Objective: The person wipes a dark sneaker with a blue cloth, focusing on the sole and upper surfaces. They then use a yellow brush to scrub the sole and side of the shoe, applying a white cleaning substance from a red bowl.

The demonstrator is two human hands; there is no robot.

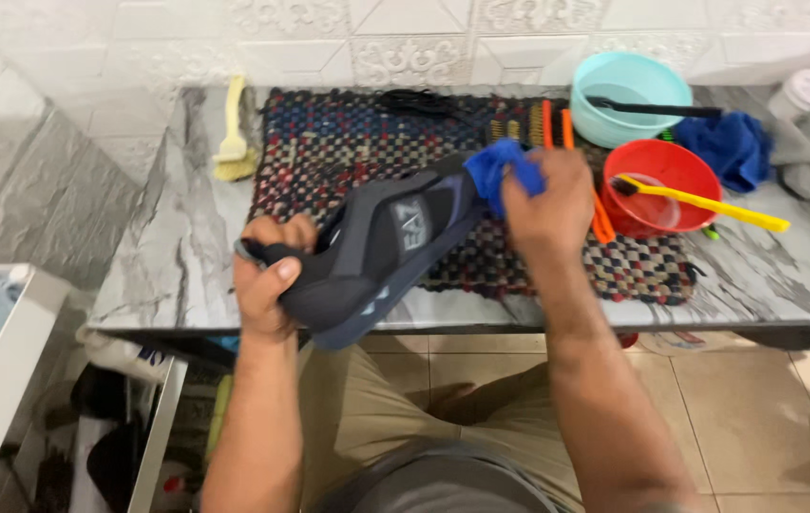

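L hand (267, 275) held our dark shoe (376, 252) by the heel, over the tabletop (177, 256) edge | R hand (543, 195) pinched a blue cloth (500, 171) on the toe | risk: shoe could slip n fall if L grip got loose; R elbow might bump the red bowl (661, 180) nearby

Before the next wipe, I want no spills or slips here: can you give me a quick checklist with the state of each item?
1. Left hand grips the heel of the dark sneaker: ok.
2. Right hand presses the blue cloth on the toe end: ok.
3. Sneaker is held over the woven mat, not past the marble counter edge: not ok, the heel hangs over the edge.
4. Red bowl stands clear of the right hand: ok, though close.
5. Yellow brush rests steadily across the red bowl: cannot tell.
6. Cloth is damp enough: cannot tell.
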